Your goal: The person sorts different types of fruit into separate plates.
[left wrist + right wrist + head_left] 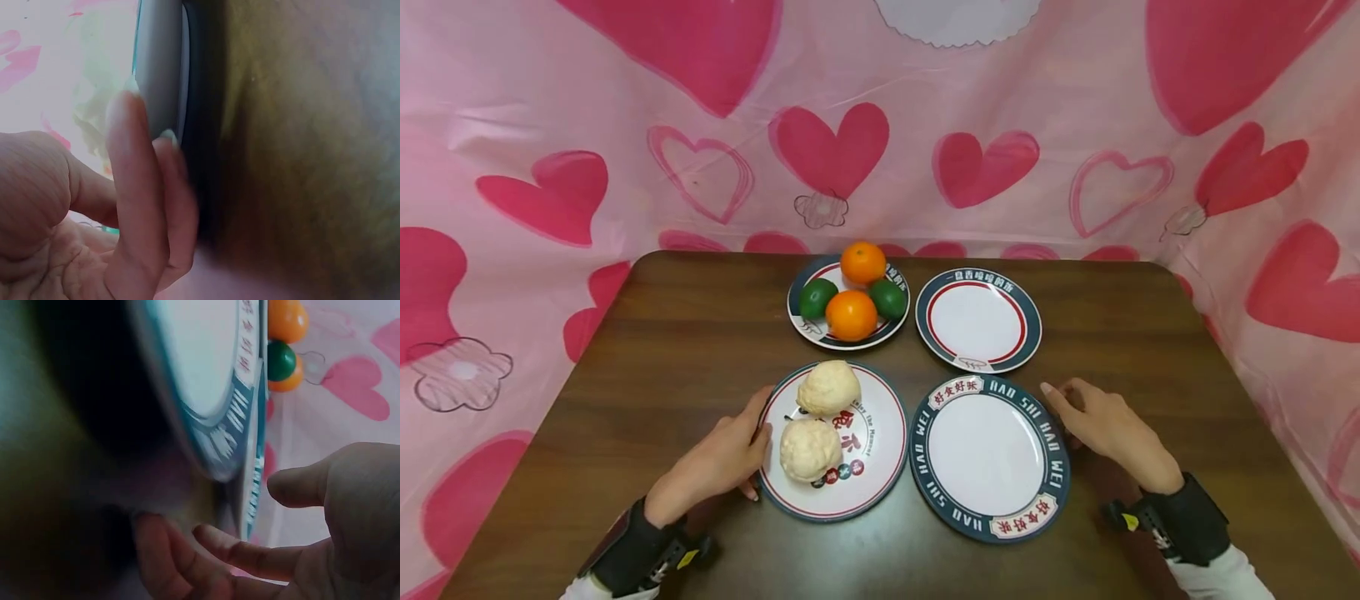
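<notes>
My left hand (726,458) is at the left rim of a white plate (887,433) that bears two pale, lumpy, bun-like pieces (810,450). In the left wrist view, fairly straight fingers (134,187) meet the outer side of that plate (161,62). Whether the thumb presses on the rim is hard to tell. On the other side, my right hand (1105,423) hovers just beyond the right rim of a blue-rimmed plate (988,454). Its fingers are loosely bent, with nothing between them in the right wrist view, where the plate's edge (219,450) is apart from them.
Behind stands a smaller dark-rimmed plate (797,304) carrying oranges (852,315) and green fruits (817,297). Beside it is another plate (977,321) with a red ring. All rest on a brown wooden table (700,333), backed by a pink heart-patterned cloth (985,167).
</notes>
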Available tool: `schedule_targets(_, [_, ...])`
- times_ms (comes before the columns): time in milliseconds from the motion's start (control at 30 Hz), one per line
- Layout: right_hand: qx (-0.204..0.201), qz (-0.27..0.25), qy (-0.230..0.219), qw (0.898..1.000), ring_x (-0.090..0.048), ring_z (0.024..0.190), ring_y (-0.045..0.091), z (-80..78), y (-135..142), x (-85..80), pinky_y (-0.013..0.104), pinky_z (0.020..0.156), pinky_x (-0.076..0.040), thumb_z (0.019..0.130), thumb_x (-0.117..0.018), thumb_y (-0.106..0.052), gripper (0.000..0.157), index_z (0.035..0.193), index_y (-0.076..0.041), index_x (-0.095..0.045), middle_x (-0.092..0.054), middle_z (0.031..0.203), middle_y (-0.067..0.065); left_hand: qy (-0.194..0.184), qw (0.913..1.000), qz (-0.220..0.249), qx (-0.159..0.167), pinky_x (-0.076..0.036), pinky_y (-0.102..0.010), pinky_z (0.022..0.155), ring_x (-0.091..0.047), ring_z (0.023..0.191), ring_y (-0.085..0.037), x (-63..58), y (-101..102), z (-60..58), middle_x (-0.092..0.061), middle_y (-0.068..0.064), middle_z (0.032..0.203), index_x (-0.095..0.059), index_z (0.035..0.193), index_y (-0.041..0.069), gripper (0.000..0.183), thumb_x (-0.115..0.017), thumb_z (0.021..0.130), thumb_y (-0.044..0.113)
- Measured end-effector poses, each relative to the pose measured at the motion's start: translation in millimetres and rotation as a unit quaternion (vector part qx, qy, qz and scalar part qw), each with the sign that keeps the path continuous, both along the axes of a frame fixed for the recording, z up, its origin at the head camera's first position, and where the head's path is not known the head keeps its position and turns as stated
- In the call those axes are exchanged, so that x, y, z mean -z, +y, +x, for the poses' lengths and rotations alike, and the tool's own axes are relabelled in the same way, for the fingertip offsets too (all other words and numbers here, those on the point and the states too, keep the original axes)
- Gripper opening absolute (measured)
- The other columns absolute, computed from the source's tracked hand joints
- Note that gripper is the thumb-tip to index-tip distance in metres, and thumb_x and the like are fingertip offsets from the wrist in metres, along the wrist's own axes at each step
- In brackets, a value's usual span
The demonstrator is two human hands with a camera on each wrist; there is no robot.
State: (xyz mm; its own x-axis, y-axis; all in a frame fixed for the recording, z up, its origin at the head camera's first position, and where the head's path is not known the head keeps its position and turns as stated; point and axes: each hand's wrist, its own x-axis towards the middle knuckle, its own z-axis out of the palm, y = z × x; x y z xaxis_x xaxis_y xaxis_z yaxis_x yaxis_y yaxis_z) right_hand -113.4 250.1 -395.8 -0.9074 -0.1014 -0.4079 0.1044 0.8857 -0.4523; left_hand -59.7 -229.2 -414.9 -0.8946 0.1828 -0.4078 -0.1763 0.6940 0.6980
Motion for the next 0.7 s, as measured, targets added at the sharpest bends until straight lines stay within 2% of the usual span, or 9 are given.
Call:
schedule_targets(100, [0.001, -0.018, -0.026, 1.0, -0.063, 0.078, 0.019, 10.7, 0.1, 5.5, 0.037, 0.07, -0.054, 0.106, -0.041, -0.055, 0.066, 0.133, 0.004, -0.052, -0.067, 0.095, 0.01, -0.012, 0.9998, -0.015, 0.011, -0.055, -0.036, 0.047, -0.062, 0.046, -0.019, -5.2, -1.9, -4.1, -0.06, -0.011, 0.071, -0.021, 0.159, 0.011, 0.062, -0.052, 0.106, 0.017])
schedule_targets(200, [-0.016, -0.016, -0.022, 1.0, -0.064, 0.088, 0.025, 18.3, -2.0, 9.5, 0.044, 0.076, -0.057, 0.107, -0.04, -0.05, 0.063, 0.136, 0.005, -0.051, -0.067, 0.104, 0.015, -0.018, 0.9981, -0.043, 0.039, -0.055, -0.036, 0.05, -0.061, 0.048, -0.019, -13.9, -4.9, -12.3, -0.06, -0.009, 0.075, -0.024, 0.158, 0.006, 0.063, -0.055, 0.105, 0.023])
schedule_targets(267, [-0.028, -0.015, -0.017, 0.999, -0.063, 0.093, 0.028, 19.4, -4.2, 9.8, 0.046, 0.079, -0.057, 0.108, -0.041, -0.047, 0.061, 0.136, 0.006, -0.051, -0.066, 0.108, 0.016, -0.014, 0.9958, -0.072, 0.055, -0.054, -0.035, 0.052, -0.06, 0.05, -0.018, -23.4, -6.6, -20.0, -0.06, -0.008, 0.076, -0.026, 0.158, 0.004, 0.065, -0.055, 0.105, 0.027])
schedule_targets(367, [-0.045, -0.015, -0.004, 0.999, -0.062, 0.096, 0.029, 19.8, -7.0, 10.5, 0.047, 0.081, -0.057, 0.109, -0.043, -0.041, 0.055, 0.133, 0.007, -0.052, -0.065, 0.108, 0.017, 0.015, 0.9902, -0.117, 0.075, -0.052, -0.033, 0.053, -0.061, 0.051, -0.018, -41.7, -5.8, -33.9, -0.062, -0.009, 0.081, -0.026, 0.158, 0.003, 0.066, -0.055, 0.105, 0.032])
schedule_targets(433, [-0.049, -0.016, -0.001, 0.999, -0.062, 0.096, 0.029, 20.0, -7.9, 11.6, 0.048, 0.082, -0.058, 0.109, -0.044, -0.037, 0.051, 0.133, 0.008, -0.051, -0.064, 0.107, 0.017, 0.051, 0.9849, -0.142, 0.085, -0.055, -0.035, 0.058, -0.063, 0.055, -0.017, -55.2, -1.9, -44.5, -0.065, -0.012, 0.088, -0.028, 0.158, 0.004, 0.065, -0.054, 0.105, 0.033])
schedule_targets(467, [-0.051, -0.016, 0.001, 0.999, -0.062, 0.095, 0.029, 20.0, -8.2, 12.3, 0.049, 0.082, -0.058, 0.109, -0.045, -0.035, 0.049, 0.132, 0.008, -0.051, -0.064, 0.107, 0.017, 0.08, 0.9808, -0.154, 0.09, -0.058, -0.038, 0.062, -0.066, 0.06, -0.019, -61.6, 0.9, -49.9, -0.067, -0.013, 0.093, -0.031, 0.157, 0.004, 0.064, -0.055, 0.105, 0.032])
schedule_targets(567, [-0.05, -0.014, 0.001, 0.999, -0.062, 0.099, 0.032, 20.5, -8.2, 15.2, 0.054, 0.089, -0.057, 0.109, -0.044, -0.033, 0.049, 0.134, 0.009, -0.051, -0.064, 0.111, 0.02, 0.166, 0.9636, -0.183, 0.101, -0.061, -0.048, 0.077, -0.07, 0.082, -0.027, -77.8, 13.8, -66.5, -0.065, -0.018, 0.111, -0.038, 0.155, 0.005, 0.06, -0.056, 0.104, 0.033])
schedule_targets(633, [-0.047, -0.011, -0.004, 0.999, -0.063, 0.105, 0.039, 20.8, -8.1, 17.5, 0.057, 0.093, -0.055, 0.11, -0.042, -0.034, 0.052, 0.137, 0.01, -0.05, -0.064, 0.117, 0.025, 0.218, 0.9498, -0.198, 0.107, -0.061, -0.05, 0.076, -0.066, 0.093, -0.03, -85.1, 25.2, -77.6, -0.06, -0.02, 0.119, -0.041, 0.154, 0.008, 0.06, -0.057, 0.103, 0.035])
schedule_targets(700, [-0.045, -0.006, -0.01, 0.999, -0.06, 0.117, 0.048, 21.5, -8.1, 19.6, 0.061, 0.098, -0.051, 0.11, -0.039, -0.036, 0.058, 0.141, 0.013, -0.046, -0.061, 0.128, 0.031, 0.254, 0.9394, -0.201, 0.113, -0.06, -0.047, 0.069, -0.062, 0.096, -0.032, -90.3, 37.9, -88.1, -0.053, -0.021, 0.123, -0.04, 0.155, 0.011, 0.061, -0.058, 0.102, 0.035])
